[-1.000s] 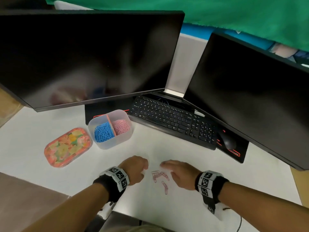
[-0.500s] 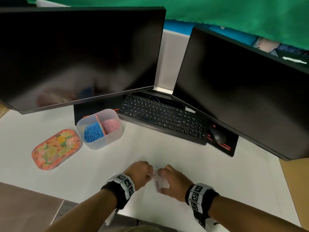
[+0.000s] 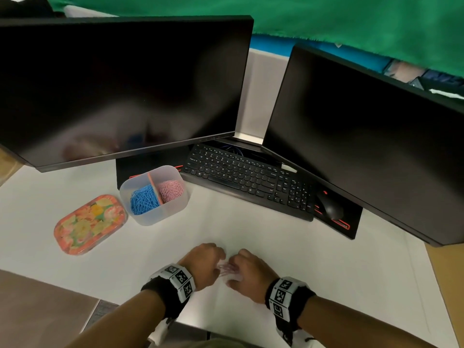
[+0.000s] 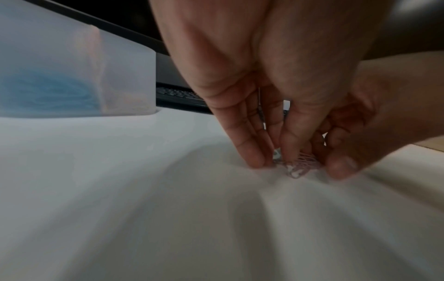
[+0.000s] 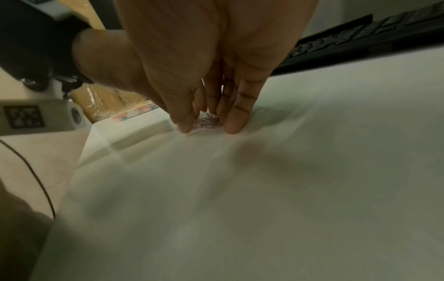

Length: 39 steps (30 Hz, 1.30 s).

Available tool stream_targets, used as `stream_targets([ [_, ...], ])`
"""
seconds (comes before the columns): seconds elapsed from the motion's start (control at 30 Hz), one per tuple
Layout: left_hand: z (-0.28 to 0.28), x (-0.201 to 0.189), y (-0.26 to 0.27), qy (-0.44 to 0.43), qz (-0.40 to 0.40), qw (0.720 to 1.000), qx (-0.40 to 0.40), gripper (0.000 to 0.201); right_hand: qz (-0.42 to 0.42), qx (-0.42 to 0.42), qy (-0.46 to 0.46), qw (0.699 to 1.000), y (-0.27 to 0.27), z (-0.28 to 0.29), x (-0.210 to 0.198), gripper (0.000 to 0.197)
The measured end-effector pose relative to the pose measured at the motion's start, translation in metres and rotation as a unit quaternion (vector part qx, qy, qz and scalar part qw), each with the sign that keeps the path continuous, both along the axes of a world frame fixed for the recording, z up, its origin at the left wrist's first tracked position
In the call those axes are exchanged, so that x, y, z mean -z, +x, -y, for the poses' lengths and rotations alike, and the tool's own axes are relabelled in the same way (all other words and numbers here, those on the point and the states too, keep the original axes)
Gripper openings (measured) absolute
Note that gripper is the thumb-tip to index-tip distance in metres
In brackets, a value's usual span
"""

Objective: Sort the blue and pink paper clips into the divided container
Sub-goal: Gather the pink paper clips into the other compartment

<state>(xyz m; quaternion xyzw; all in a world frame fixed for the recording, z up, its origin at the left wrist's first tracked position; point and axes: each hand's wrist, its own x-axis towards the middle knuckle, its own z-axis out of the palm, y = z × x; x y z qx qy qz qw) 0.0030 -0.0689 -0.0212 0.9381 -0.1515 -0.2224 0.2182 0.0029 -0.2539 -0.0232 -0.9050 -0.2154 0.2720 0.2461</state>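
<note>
Now that both hands have closed in, the left hand (image 3: 206, 262) and right hand (image 3: 247, 271) are raking the scattered pink clips (image 3: 226, 268) together on the bench (image 3: 313, 259). Fingers are curling around the little heap, probably the last batch for the container (image 3: 153, 217).

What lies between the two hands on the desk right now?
A small cluster of pink paper clips lies on the white desk between the left hand and right hand, both fingertips closing around it; clearest in both wrist views.

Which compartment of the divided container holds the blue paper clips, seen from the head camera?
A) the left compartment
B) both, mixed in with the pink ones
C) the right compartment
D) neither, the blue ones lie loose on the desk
A: in the head view the blue paper clips fill the left side of the divided container, and the pink pile lies right of the divider.
</note>
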Motion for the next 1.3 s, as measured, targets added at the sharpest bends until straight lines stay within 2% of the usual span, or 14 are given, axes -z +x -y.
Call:
stream_targets([
  [0.1, -0.003, 0.000, -0.002, 0.029, -0.009, 0.999, 0.016, 0.042, 0.017, 0.001, -0.015, 1.000, 0.000, -0.003, 0.000, 0.032],
  [0.27, 0.005, 0.001, -0.001, 0.041, -0.001, 0.999, 0.020, 0.023, 0.036, 0.010, -0.010, 0.999, 0.001, -0.007, 0.001, 0.026],
  [0.77, 0.005, -0.002, 0.005, 0.048, 0.018, 0.998, 0.027, 0.028, -0.004, -0.015, -0.083, 0.996, 0.015, -0.033, -0.005, 0.019],
  [0.97, -0.009, -0.008, 0.012, 0.038, 0.025, 0.998, 0.030, 0.029, -0.023, -0.025, -0.073, 0.997, 0.027, -0.045, -0.011, 0.017],
  [1.1, -0.033, -0.028, 0.029, 0.000, 0.054, 0.998, -0.016, 0.027, -0.011, -0.017, -0.049, 0.999, 0.053, -0.065, -0.035, 0.017],
  [1.2, -0.063, -0.054, 0.051, -0.024, 0.111, 0.991, -0.066, 0.027, 0.025, -0.017, -0.026, 0.999, 0.083, -0.092, -0.063, 0.016],
  [1.3, -0.093, -0.078, 0.073, -0.011, 0.153, 0.972, -0.177, 0.023, 0.030, 0.008, -0.013, 0.999, 0.114, -0.126, -0.087, 0.013],
])
